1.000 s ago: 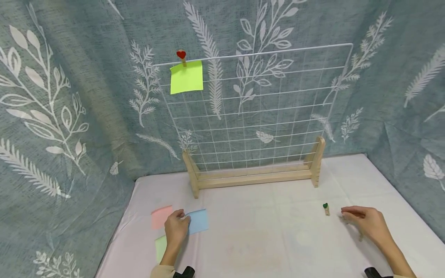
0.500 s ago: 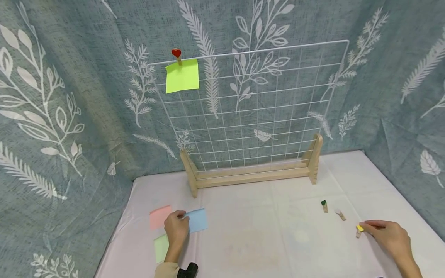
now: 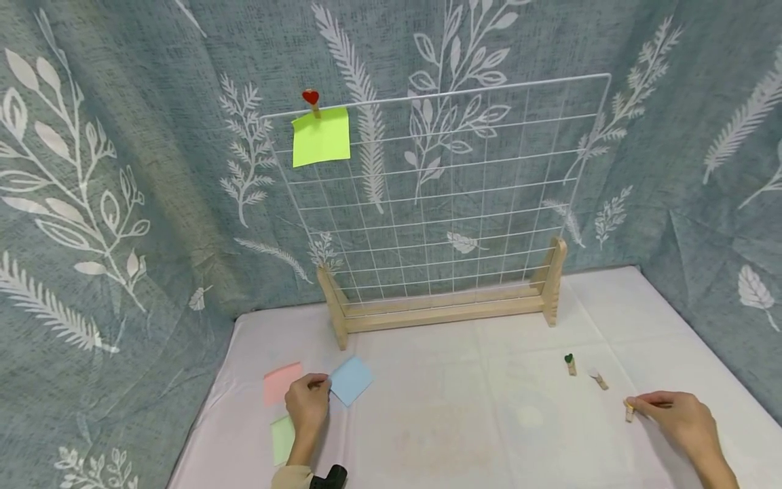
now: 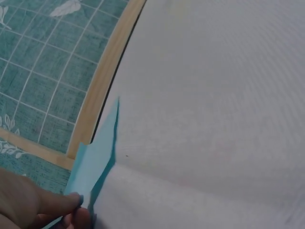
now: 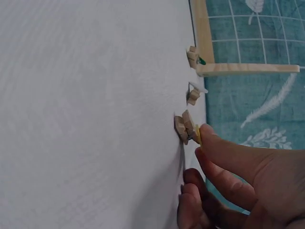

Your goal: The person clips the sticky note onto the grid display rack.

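Between thumb and fingers, my left hand (image 3: 307, 406) pinches a corner of a blue paper sheet (image 3: 352, 381). In the left wrist view the blue sheet (image 4: 97, 164) is bent, its far corner raised. My right hand (image 3: 681, 415) pinches the yellow end of a small wooden clothespin (image 5: 185, 128) at the table's right side. Two similar clothespins lie beyond it, one with a white top (image 3: 599, 379) and one with a green heart (image 3: 571, 365). A pink sheet (image 3: 283, 382) and a pale green sheet (image 3: 282, 439) lie beside my left hand, which partly hides the green one.
A white wire grid (image 3: 452, 200) stands in a wooden base (image 3: 446, 314) at the back of the white-covered table (image 3: 452, 394). A red-heart clothespin (image 3: 311, 100) fixes a yellow-green sheet (image 3: 321, 138) to its top left. Patterned cloth (image 3: 183, 170) hangs behind and at both sides.
My right hand has moved right and nearer, from the white-topped clothespin to the yellow-topped one, and now pinches it. The blue sheet has turned and lies at a slant in my left hand.
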The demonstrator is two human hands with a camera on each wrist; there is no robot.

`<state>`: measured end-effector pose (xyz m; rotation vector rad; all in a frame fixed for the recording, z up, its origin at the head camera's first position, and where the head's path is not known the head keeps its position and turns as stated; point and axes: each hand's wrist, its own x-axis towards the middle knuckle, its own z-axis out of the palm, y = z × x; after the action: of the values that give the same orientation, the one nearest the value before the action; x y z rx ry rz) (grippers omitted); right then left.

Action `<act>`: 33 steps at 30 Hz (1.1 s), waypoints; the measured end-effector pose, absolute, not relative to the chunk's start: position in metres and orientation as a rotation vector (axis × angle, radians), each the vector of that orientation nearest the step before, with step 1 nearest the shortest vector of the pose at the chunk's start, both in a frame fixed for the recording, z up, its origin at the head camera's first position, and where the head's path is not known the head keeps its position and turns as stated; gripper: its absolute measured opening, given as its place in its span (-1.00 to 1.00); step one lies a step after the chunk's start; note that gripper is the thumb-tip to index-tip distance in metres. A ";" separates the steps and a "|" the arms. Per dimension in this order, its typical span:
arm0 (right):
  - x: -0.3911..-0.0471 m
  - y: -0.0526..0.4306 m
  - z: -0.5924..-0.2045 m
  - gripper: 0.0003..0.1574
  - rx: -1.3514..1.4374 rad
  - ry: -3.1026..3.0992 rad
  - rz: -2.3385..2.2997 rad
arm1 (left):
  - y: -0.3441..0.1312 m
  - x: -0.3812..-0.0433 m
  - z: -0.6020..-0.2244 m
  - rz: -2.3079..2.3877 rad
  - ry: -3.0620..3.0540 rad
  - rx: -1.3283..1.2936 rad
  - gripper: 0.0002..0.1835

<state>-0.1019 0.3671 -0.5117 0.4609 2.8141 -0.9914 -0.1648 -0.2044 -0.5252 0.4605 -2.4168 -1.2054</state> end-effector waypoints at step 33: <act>-0.104 0.344 -0.521 -0.60 0.313 3.039 -1.272 | -0.180 -0.168 -0.513 -1.930 -2.179 0.315 -0.85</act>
<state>-0.1038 0.3444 -0.5208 0.3127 3.0391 -1.2715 -0.1682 -0.1799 -0.5129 0.3155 -2.1789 -1.9301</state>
